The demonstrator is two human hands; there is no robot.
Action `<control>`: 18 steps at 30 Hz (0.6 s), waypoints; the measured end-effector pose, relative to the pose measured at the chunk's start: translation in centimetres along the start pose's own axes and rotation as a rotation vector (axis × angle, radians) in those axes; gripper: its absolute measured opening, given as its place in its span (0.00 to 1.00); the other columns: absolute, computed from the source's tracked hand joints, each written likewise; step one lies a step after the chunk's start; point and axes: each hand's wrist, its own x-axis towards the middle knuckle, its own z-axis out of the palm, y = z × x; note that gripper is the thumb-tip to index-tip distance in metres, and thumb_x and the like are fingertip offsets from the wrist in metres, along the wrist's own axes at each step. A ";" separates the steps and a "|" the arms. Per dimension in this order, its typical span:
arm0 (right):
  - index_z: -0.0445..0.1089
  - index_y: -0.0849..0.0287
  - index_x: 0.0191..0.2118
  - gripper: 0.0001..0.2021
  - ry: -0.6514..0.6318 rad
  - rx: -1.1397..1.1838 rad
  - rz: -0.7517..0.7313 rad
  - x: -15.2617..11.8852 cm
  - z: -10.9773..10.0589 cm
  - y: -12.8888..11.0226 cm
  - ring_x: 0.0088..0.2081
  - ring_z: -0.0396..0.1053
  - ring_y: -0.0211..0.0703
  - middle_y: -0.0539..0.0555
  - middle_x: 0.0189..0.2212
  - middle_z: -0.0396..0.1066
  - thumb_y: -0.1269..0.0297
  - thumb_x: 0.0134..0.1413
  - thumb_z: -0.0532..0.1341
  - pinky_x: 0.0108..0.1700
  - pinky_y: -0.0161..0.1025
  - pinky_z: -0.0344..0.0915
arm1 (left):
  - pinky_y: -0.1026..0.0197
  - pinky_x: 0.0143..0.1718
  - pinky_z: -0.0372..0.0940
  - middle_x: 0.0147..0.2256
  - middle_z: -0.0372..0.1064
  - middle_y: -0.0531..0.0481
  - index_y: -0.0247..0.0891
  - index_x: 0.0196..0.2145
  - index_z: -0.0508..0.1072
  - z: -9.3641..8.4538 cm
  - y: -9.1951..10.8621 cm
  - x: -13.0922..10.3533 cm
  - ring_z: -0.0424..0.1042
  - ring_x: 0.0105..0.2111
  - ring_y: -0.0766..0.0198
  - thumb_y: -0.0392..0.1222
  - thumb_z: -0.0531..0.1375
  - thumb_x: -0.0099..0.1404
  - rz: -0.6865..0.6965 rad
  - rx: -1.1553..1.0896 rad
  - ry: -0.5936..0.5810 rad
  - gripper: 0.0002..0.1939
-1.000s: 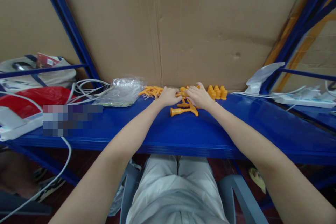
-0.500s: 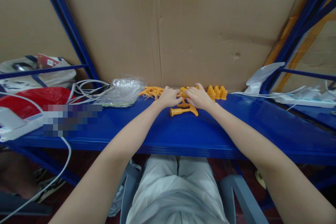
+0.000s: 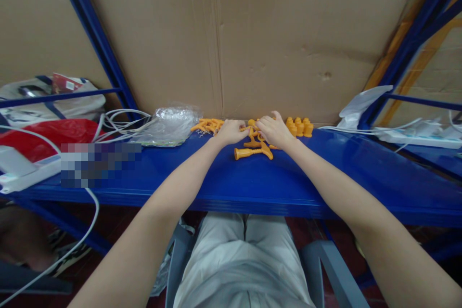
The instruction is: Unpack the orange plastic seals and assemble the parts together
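Note:
My left hand (image 3: 231,132) is closed in a pinch on a small orange plastic piece (image 3: 252,131) between the hands. From the other side my right hand (image 3: 273,130) curls its fingers over the same spot, its index finger raised. Which part each hand grips is mostly hidden by the fingers. Closer to me lies an orange hammer-shaped plastic piece (image 3: 252,153), with more orange parts just behind it. Left of the hands is a heap of orange curved pieces (image 3: 207,125) with small metal chains. Orange knobbed pieces (image 3: 299,127) stand grouped to the right.
Cardboard (image 3: 270,43) walls off the back of the blue table (image 3: 231,187). A clear plastic bag (image 3: 173,125), white cables (image 3: 122,118), a red bag (image 3: 32,139) and a power strip (image 3: 32,173) are on the left. Another power strip (image 3: 422,137) lies at right.
My hands stay in the same place, with the fingers shifting slightly around the orange piece. My right hand has moved a little, uncovering more of the orange parts below it.

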 end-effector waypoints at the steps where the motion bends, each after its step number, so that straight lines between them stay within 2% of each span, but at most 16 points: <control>1: 0.71 0.61 0.48 0.13 -0.001 -0.011 0.026 -0.2 0.1 0.5 0.47 0.67 0.53 0.62 0.42 0.76 0.73 0.65 0.51 0.61 0.57 0.48 | 0.57 0.40 0.63 0.38 0.81 0.42 0.35 0.36 0.80 0.0 -0.4 0.1 0.77 0.39 0.53 0.49 0.55 0.68 -0.040 -0.023 0.002 0.18; 5: 0.71 0.60 0.48 0.13 0.036 -0.017 0.203 -1.3 0.0 2.9 0.48 0.67 0.55 0.63 0.43 0.76 0.70 0.65 0.52 0.60 0.58 0.50 | 0.57 0.42 0.65 0.38 0.80 0.42 0.36 0.37 0.81 0.0 -1.6 0.1 0.77 0.41 0.52 0.52 0.55 0.68 -0.129 0.009 0.001 0.19; 9: 0.69 0.63 0.51 0.14 0.077 -0.028 0.533 -2.2 -1.0 5.5 0.50 0.66 0.59 0.67 0.47 0.75 0.65 0.65 0.52 0.56 0.58 0.53 | 0.56 0.45 0.65 0.41 0.81 0.39 0.36 0.39 0.80 -0.3 -1.7 -0.2 0.78 0.45 0.49 0.51 0.53 0.70 -0.158 0.103 -0.023 0.20; 12: 0.69 0.64 0.50 0.15 0.061 -0.055 0.752 -2.7 -1.9 7.2 0.51 0.66 0.61 0.68 0.45 0.75 0.63 0.65 0.52 0.53 0.57 0.54 | 0.55 0.46 0.65 0.42 0.81 0.39 0.36 0.40 0.80 -0.4 -1.4 -0.3 0.78 0.46 0.49 0.50 0.53 0.70 -0.140 0.119 -0.047 0.20; 15: 0.71 0.65 0.49 0.15 -0.041 -0.088 0.929 -3.5 -2.2 8.8 0.51 0.68 0.61 0.69 0.44 0.75 0.63 0.63 0.54 0.52 0.57 0.55 | 0.54 0.46 0.65 0.41 0.81 0.40 0.37 0.39 0.80 -0.3 -1.2 -0.2 0.78 0.45 0.49 0.51 0.53 0.69 -0.122 0.124 -0.050 0.19; 18: 0.73 0.66 0.48 0.15 -0.223 -0.081 1.055 -4.5 -1.7 10.1 0.49 0.71 0.60 0.70 0.43 0.76 0.65 0.60 0.57 0.52 0.56 0.56 | 0.55 0.46 0.65 0.40 0.81 0.41 0.37 0.38 0.80 -0.1 -1.3 -0.2 0.78 0.44 0.49 0.51 0.54 0.68 -0.102 0.143 -0.036 0.19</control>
